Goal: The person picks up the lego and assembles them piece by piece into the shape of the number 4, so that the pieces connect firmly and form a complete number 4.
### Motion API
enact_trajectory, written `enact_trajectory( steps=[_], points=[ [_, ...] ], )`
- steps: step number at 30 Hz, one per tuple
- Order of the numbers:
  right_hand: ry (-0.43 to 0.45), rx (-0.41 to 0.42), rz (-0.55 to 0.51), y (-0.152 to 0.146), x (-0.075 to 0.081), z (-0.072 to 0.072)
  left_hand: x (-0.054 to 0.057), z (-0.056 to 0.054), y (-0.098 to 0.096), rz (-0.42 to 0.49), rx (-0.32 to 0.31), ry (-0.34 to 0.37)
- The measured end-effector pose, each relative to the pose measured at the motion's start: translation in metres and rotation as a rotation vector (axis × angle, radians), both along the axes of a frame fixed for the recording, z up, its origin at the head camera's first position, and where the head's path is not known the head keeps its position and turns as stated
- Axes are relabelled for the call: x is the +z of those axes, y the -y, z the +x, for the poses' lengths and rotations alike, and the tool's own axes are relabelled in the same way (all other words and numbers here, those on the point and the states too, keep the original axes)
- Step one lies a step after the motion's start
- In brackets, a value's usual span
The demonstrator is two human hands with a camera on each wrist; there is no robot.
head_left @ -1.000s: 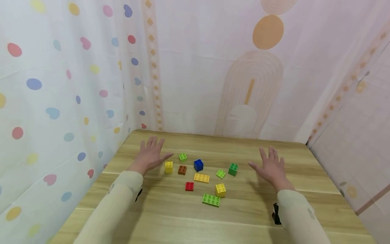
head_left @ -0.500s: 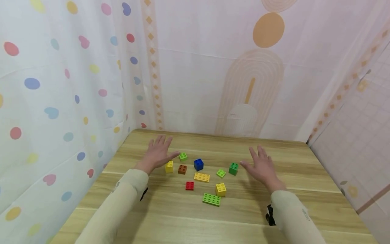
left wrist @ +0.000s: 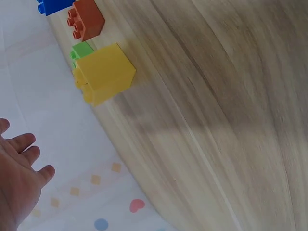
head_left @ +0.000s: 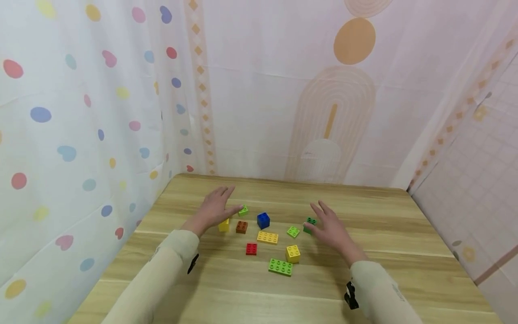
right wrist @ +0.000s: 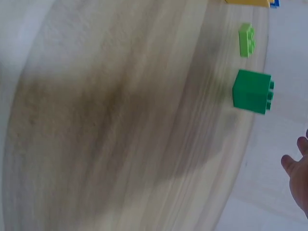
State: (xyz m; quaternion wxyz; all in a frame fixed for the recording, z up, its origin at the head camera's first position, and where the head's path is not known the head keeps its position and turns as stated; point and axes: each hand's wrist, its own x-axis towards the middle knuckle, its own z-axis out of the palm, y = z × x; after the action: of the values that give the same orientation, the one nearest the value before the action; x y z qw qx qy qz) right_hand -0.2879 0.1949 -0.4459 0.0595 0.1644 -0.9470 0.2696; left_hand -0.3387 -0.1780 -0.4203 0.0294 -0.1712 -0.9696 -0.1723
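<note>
On the light brown wooden table [head_left: 226, 294], a tall yellow plastic block [head_left: 224, 226] stands left of the blue plastic cube [head_left: 263, 221]. A short brown plastic block [head_left: 241, 227] sits left of the blue cube too. A small light green plastic block [head_left: 243, 211] is left and a bit behind. A flat red plastic square [head_left: 251, 249] is left and in front. A long yellow plastic brick [head_left: 267, 237] lies just in front, and a long light green plastic brick [head_left: 280, 267] farther in front. Right of the blue cube are a chunky yellow plastic cube [head_left: 293, 254], a thin light green plastic square [head_left: 293, 231] and a dark green plastic block [right wrist: 251, 91]. All have round bumps.

The left wrist view shows the tall yellow block whole; in the head view the left hand [head_left: 212, 210] hides some. The right wrist view shows the dark green block whole; in the head view the right hand [head_left: 332, 230] hides some.

Left of the blue cube, the left hand hangs palm down, spread wide. Right of it, the right hand does the same.
</note>
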Motion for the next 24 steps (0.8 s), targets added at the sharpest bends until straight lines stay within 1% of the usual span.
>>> enact_trajectory(
  steps=[5,9,13,18,24],
  points=[
    [0.053,0.047,-0.053,0.008,-0.003,0.003,0.0,0.002,-0.001,0.095,0.007,0.035],
    [0.093,0.075,-0.095,0.012,-0.005,0.007,-0.001,0.003,0.0,0.145,0.012,0.069],
    [0.126,0.102,-0.141,0.016,-0.007,0.012,-0.003,0.003,0.003,0.202,0.003,0.086],
    [0.221,0.116,-0.188,0.016,-0.014,0.019,-0.005,0.003,0.007,0.267,0.004,0.12],
    [0.287,0.129,-0.251,0.018,-0.021,0.023,-0.009,0.004,0.012,0.327,0.024,0.143]
  ],
)
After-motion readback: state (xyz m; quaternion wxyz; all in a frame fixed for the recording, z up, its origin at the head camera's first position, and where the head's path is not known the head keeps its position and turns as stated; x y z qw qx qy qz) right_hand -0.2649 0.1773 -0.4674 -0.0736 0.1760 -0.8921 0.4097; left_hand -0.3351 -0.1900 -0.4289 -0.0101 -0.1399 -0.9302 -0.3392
